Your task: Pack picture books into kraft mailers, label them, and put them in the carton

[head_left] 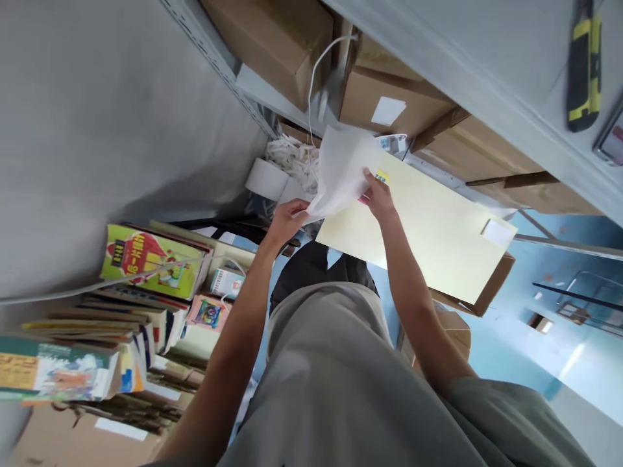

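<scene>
Both of my hands hold a thin white plastic bag (342, 170) in front of me. My left hand (287, 219) pinches its lower edge. At the bag's right side, my right hand (378, 194) grips it together with a small yellow and pink item (381, 177) that is mostly hidden. Just behind the bag lies a pale yellow flat carton top (438, 237) with a white label (496, 231).
Grey metal shelving (253, 84) carries brown cardboard boxes (389, 97). A roll of white tape (265, 179) and tangled white strapping (292, 159) lie beyond my hands. Stacks of colourful books (146, 259) fill the left. A yellow-black utility knife (584, 65) rests on the shelf at top right.
</scene>
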{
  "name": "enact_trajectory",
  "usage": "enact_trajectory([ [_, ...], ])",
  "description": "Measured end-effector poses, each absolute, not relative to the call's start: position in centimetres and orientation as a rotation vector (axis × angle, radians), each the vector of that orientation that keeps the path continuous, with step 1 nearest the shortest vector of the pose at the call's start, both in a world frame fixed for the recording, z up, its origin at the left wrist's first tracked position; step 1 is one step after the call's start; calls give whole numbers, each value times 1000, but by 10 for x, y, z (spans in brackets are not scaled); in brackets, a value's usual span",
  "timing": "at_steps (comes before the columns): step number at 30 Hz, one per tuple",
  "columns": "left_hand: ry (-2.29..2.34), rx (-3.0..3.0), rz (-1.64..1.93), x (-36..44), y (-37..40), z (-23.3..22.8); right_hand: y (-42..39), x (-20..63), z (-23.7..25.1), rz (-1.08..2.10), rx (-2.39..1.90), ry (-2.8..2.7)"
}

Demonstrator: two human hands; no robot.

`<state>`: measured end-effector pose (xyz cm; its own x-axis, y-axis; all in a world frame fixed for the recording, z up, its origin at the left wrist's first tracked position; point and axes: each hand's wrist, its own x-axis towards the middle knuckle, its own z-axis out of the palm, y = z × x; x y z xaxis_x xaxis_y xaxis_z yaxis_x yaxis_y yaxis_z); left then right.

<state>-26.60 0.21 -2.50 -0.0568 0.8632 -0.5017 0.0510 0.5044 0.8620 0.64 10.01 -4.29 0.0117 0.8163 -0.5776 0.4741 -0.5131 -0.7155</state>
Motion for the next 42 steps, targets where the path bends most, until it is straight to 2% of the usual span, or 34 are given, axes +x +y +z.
enact_trajectory([
  [5,1650,813,865,-250,-3,-31,85,12,-28,1458,-1700,-1086],
  [11,1933,804,1104,-213,28,-58,-19,116,0,1350,-1761,-963],
  [18,2154,1161,787,-123,17,-94,-110,232,-36,1255,-1874,-659],
  [24,2136,1351,339,-53,-52,-116,-122,295,-74,1392,-2133,-957],
  [33,1945,1589,14,-49,-78,-112,-82,279,-82,1235,-2268,-1249],
  [42,2165,1428,103,-99,-53,-102,-50,201,2,826,-1888,-1725],
])
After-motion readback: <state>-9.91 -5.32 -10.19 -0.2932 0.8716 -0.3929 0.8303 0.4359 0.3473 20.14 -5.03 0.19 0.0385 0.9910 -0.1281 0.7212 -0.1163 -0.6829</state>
